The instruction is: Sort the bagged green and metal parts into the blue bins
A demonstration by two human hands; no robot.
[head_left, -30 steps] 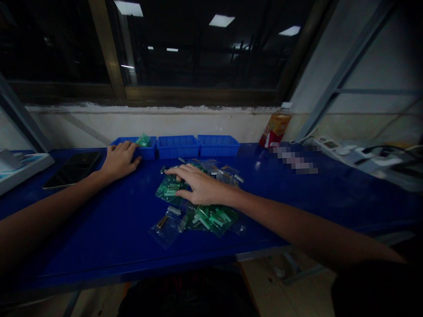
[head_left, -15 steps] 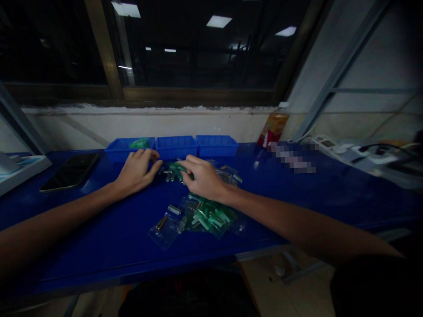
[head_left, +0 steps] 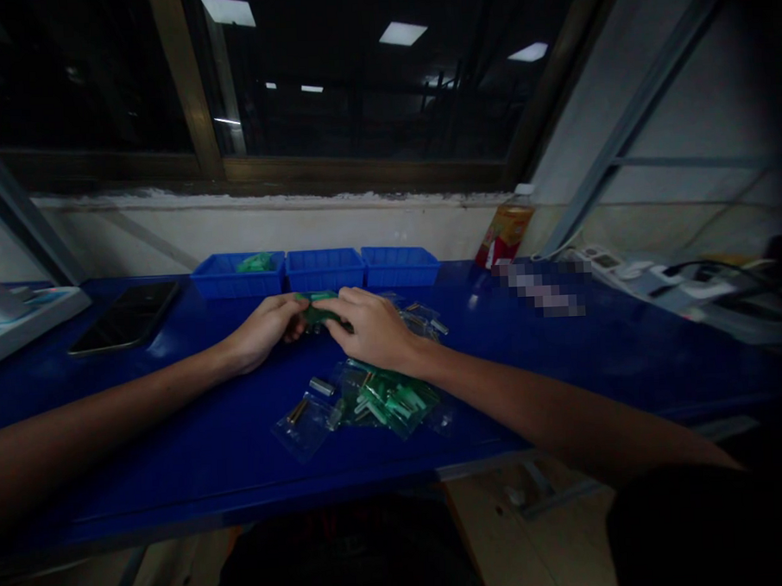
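Observation:
Between my two hands is a small green plastic bag [head_left: 319, 298], partly covered by the fingers. My left hand [head_left: 272, 326] pinches its left side, and my right hand [head_left: 370, 327] grips its right side. Nearer to me, below my right hand, lies a pile of green bags [head_left: 396, 401] holding pale stick-like pieces. Beside that pile are a clear bag [head_left: 299, 425] with brass-coloured pins in it and a loose silver cylinder [head_left: 322, 386]. More clear bags [head_left: 422, 322] with small metal parts lie beyond my right wrist.
Three blue bins stand along the wall; the left bin [head_left: 213, 283] contains green bags [head_left: 256, 263]. A phone [head_left: 125, 317] and a white power strip [head_left: 35, 319] lie at left. A drink bottle [head_left: 505, 232] stands back right, near chargers and cables [head_left: 663, 285].
My left hand has moved right and slightly down, closing on the green bag that my right hand held. The bag now stretches between both hands.

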